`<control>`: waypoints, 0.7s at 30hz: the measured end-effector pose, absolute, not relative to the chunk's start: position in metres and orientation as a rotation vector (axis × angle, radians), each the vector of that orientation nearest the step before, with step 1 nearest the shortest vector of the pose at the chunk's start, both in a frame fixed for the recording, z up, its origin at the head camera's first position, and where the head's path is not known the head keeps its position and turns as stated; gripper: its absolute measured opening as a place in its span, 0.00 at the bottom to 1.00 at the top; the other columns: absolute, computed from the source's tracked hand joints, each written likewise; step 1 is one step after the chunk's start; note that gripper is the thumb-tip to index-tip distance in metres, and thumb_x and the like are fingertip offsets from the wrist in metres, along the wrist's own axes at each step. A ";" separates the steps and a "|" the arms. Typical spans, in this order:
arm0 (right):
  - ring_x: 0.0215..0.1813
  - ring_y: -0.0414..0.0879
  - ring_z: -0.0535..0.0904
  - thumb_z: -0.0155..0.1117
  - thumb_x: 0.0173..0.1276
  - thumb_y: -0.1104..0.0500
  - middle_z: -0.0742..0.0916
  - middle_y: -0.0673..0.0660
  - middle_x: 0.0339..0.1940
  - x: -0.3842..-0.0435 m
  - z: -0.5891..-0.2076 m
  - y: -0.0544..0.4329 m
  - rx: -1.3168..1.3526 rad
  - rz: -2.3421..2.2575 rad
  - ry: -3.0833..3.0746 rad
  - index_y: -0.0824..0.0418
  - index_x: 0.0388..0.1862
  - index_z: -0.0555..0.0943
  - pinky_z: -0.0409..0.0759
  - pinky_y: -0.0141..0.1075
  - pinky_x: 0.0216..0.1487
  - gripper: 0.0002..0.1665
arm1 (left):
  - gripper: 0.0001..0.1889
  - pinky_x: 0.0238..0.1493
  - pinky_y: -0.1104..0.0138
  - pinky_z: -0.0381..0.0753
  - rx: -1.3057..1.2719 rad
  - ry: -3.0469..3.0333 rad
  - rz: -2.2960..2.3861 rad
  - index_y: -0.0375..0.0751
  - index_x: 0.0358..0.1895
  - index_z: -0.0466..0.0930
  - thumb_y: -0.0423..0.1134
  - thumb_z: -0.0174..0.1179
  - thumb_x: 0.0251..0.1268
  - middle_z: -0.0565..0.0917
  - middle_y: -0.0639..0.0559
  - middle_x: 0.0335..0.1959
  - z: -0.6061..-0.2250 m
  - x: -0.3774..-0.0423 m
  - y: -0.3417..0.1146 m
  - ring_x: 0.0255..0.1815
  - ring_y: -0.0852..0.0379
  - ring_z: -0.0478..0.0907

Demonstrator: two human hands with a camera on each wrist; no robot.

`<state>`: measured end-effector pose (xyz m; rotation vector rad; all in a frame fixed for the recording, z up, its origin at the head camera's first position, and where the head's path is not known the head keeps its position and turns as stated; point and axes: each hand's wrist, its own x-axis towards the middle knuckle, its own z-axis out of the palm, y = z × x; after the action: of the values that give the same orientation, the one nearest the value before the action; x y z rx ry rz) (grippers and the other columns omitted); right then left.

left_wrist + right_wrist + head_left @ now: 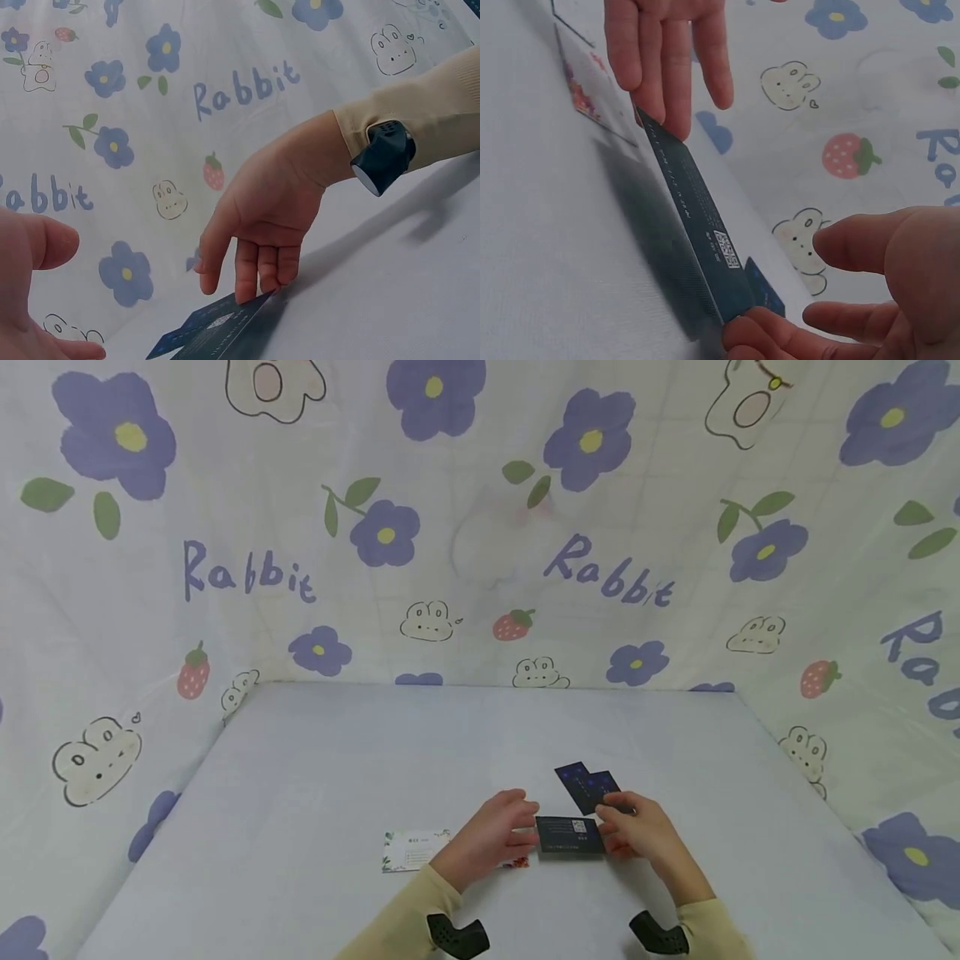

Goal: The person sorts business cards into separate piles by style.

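A black business card [567, 837] with white print and a QR code spans the gap between my two hands, a shadow beneath it in the right wrist view. My left hand [491, 837] touches its left end with extended fingers, thumb held apart. At the opposite end, fingertips of my right hand [643, 833] meet the card's edge, and that thumb also stands away from it. Just behind lie overlapping dark blue cards [576, 783], partly covered by the right hand in the head view. White cards with floral corners [405, 852] lie beside and partly behind my left hand.
The white tabletop [315, 760] stretches out around the cards. Fabric printed with flowers, rabbits and strawberries [513, 625] hangs along its back and sides. A black device [457, 937] is strapped to each wrist over beige sleeves.
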<state>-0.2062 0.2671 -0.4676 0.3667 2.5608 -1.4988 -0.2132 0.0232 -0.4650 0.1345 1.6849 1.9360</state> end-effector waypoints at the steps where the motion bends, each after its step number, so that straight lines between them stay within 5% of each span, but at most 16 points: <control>1: 0.26 0.44 0.84 0.60 0.75 0.54 0.90 0.67 0.39 -0.206 -0.469 0.266 0.367 -1.482 2.569 0.72 0.68 0.70 0.84 0.37 0.29 0.31 | 0.38 0.71 0.46 0.74 0.128 1.688 1.932 0.31 0.80 0.50 0.47 0.53 0.76 0.68 0.26 0.73 -0.465 -0.213 0.024 0.69 0.32 0.75; 21: 0.26 0.44 0.85 0.60 0.75 0.51 0.91 0.67 0.41 -0.203 -0.469 0.264 0.351 -1.330 2.668 0.70 0.72 0.67 0.86 0.38 0.30 0.35 | 0.40 0.69 0.47 0.76 0.043 1.739 1.828 0.29 0.79 0.53 0.50 0.55 0.74 0.70 0.26 0.71 -0.471 -0.211 0.030 0.68 0.36 0.77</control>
<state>-0.2028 0.2636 -0.4692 0.3505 2.6684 -1.3297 -0.2111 0.0305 -0.4706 0.0432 1.7395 1.8278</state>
